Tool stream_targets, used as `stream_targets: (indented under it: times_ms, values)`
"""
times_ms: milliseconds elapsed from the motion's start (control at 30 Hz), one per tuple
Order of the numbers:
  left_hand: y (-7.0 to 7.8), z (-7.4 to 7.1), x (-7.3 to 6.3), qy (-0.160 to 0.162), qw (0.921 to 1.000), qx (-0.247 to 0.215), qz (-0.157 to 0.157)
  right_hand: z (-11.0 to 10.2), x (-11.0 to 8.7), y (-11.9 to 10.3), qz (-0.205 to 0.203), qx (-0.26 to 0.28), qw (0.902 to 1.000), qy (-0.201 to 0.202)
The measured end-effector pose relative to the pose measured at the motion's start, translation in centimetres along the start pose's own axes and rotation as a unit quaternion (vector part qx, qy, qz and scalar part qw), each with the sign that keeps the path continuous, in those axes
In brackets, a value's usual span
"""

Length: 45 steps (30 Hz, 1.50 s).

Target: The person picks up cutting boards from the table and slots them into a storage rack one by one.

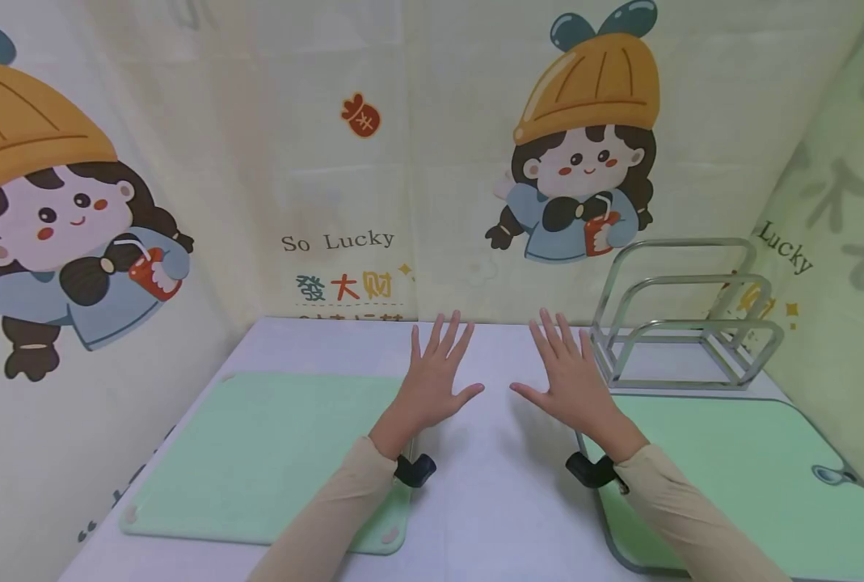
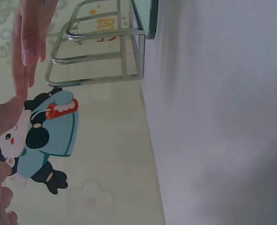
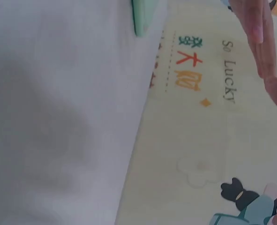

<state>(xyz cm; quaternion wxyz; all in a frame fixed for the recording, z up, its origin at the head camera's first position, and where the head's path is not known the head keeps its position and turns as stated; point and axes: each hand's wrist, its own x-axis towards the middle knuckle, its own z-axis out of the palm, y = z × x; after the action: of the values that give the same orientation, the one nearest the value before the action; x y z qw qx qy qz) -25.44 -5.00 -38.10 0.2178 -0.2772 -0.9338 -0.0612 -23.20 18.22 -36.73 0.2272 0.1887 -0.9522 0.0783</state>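
Both hands hover above the white table with fingers straight and spread, backs toward the head camera. My left hand [image 1: 432, 380] is near the right edge of the left green cutting board [image 1: 257, 453] and holds nothing. Likewise bare, my right hand [image 1: 571, 384] hangs by the upper left corner of the right green cutting board [image 1: 737, 477], which has a dark rim. The thumbs point at each other across a gap. In the left wrist view the right hand [image 2: 31, 40] appears beyond the left fingers; the right wrist view shows the left hand [image 3: 260, 37].
A metal rack [image 1: 686, 323] with several upright loops stands at the back right, behind the right board. Cloth walls printed with cartoon figures [image 1: 584, 162] enclose the table [image 1: 475, 501] at the back and sides. Black wrist straps [image 1: 415, 470] sit at both cuffs.
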Motion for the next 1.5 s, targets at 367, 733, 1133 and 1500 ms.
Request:
stream_targets:
  times_ms: [367, 733, 1133, 1500]
  values:
    - [0.8, 1.1, 1.8, 0.006, 0.9985, -0.053, 0.009, 0.2, -0.1, 3.7, -0.025, 0.015, 0.9972, 0.069]
    - [4.2, 1.5, 3.9, -0.006, 0.9833, -0.181, 0.023, -1.4, -1.0, 7.9, 0.007, 0.090, 0.9899, 0.110]
    - [7.3, 2.9, 6.3, 0.016, 0.9749, -0.216, 0.053, -3.5, -2.0, 12.3, 0.010, 0.098, 0.9840, 0.148]
    - [10.1, 3.5, 8.4, 0.024, 0.9702, -0.234, 0.057, -5.6, -2.9, 15.9, 0.034, 0.097, 0.9744, 0.200]
